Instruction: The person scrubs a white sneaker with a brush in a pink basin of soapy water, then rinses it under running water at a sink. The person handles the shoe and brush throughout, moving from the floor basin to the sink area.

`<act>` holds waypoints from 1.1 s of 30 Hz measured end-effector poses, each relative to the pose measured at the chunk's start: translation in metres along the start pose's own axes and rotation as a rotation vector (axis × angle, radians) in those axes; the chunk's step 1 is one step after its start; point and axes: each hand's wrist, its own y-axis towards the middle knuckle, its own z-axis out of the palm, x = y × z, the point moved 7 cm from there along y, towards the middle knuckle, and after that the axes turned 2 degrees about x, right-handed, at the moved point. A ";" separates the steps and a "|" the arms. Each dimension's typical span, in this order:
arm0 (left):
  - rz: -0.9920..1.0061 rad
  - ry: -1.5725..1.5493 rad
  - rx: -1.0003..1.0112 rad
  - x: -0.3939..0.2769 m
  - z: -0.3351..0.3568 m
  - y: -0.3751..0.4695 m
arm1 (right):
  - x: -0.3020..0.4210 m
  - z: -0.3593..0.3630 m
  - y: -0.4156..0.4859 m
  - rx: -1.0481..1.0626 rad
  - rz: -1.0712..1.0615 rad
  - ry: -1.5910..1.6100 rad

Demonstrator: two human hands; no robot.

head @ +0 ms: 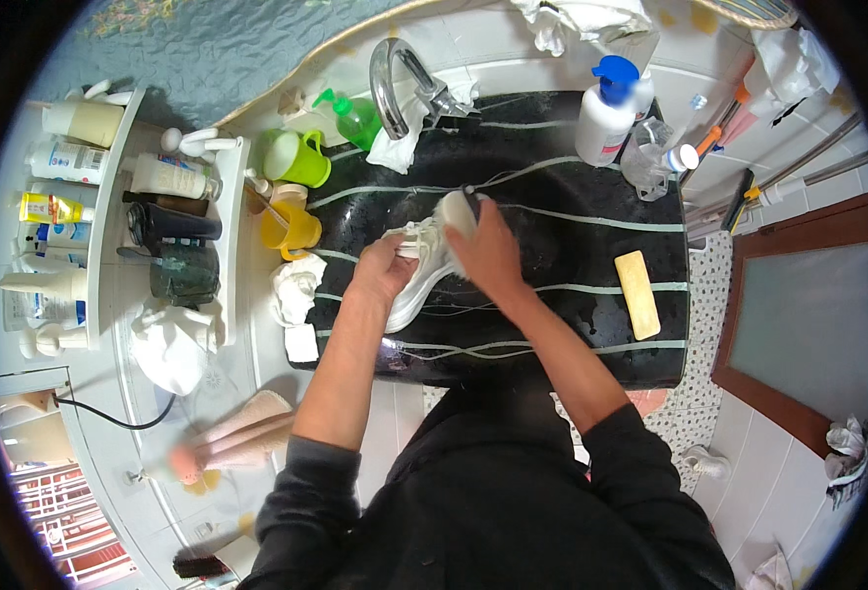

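A white lace-up shoe (421, 284) is held over the black sink counter (552, 258), which has pale wavy stripes. My left hand (384, 267) grips the shoe near its laces. Closed around a white-bristled brush (457, 212) is my right hand (487, 247), with the bristles against the shoe's upper end; much of the brush is hidden by the fingers. On the right of the counter lies a yellow bar of soap (637, 295). A chrome faucet (397, 81) arches beyond the hands.
Left on the counter are a green mug (301, 158), a yellow cup (294, 225), a green pump bottle (356, 122) and crumpled tissue (297, 287). A white pump bottle (600, 122) and a clear plastic container (646, 158) stand at back right. Shelves (238, 236) with toiletries line the left wall.
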 end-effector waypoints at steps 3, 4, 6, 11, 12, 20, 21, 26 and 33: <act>-0.017 0.029 0.067 -0.001 -0.009 0.002 | 0.036 0.030 -0.040 0.176 -0.074 0.016; -0.025 0.007 0.087 -0.002 -0.014 0.004 | 0.033 0.031 -0.037 0.147 -0.068 -0.035; 0.031 -0.003 -0.020 0.002 -0.007 -0.001 | 0.007 0.039 -0.023 0.080 -0.038 -0.148; 0.080 0.060 0.018 0.013 0.024 -0.032 | -0.035 0.011 0.024 0.032 -0.041 -0.298; 0.089 0.072 0.003 0.012 0.026 -0.037 | -0.039 0.005 0.025 0.014 -0.064 -0.291; 0.033 0.132 0.082 0.011 0.026 -0.045 | -0.077 -0.002 0.009 0.116 0.247 -0.142; 0.023 0.137 0.086 0.012 0.027 -0.045 | -0.078 -0.003 0.009 0.130 0.268 -0.137; 0.011 0.122 0.081 0.013 0.024 -0.043 | -0.083 -0.011 0.006 0.050 0.211 -0.237; 0.074 0.208 0.195 0.013 0.031 -0.056 | -0.057 -0.025 -0.006 -0.142 -0.050 -0.511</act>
